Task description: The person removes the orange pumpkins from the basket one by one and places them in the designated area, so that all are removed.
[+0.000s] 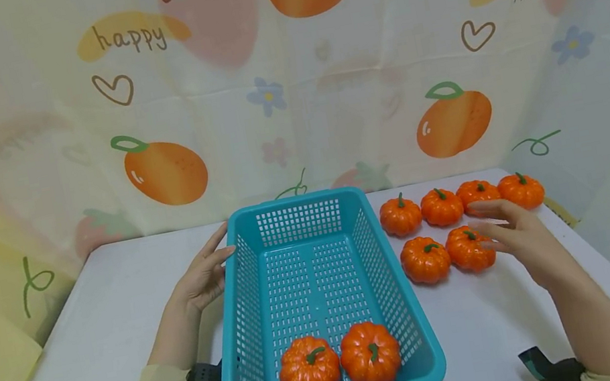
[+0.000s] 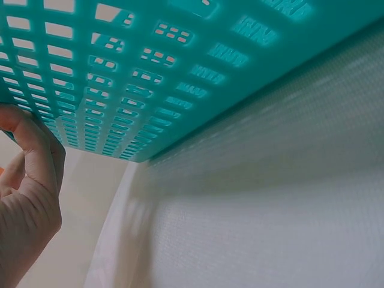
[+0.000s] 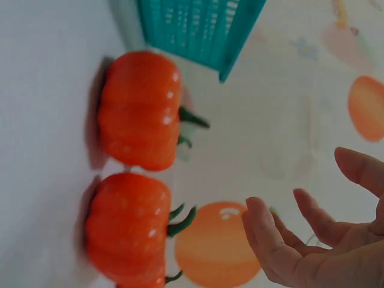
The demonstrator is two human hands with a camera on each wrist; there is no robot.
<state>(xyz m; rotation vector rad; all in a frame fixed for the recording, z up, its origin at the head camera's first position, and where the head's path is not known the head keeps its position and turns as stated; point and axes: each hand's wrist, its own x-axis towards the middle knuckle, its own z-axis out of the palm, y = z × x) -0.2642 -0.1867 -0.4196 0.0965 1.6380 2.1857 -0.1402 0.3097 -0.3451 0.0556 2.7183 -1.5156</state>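
Note:
A turquoise plastic basket (image 1: 314, 298) stands on the table, with two small orange pumpkins (image 1: 309, 370) side by side at its near end. My left hand (image 1: 204, 280) touches the outside of the basket's left rim near the far corner, its fingers extended. In the left wrist view that hand (image 2: 30, 186) lies against the slotted basket wall (image 2: 120, 78). Over the pumpkins to the right hovers my right hand (image 1: 518, 234), fingers spread and holding nothing. It is nearest the right pumpkin of the front pair (image 1: 469, 250). The right wrist view shows this hand (image 3: 318, 240) apart from the pumpkins (image 3: 141, 111).
Several more pumpkins (image 1: 441, 207) line the back right of the table, right of the basket. A white cloth (image 1: 89, 324) covers the table. Behind its far edge hangs a printed curtain (image 1: 304, 116).

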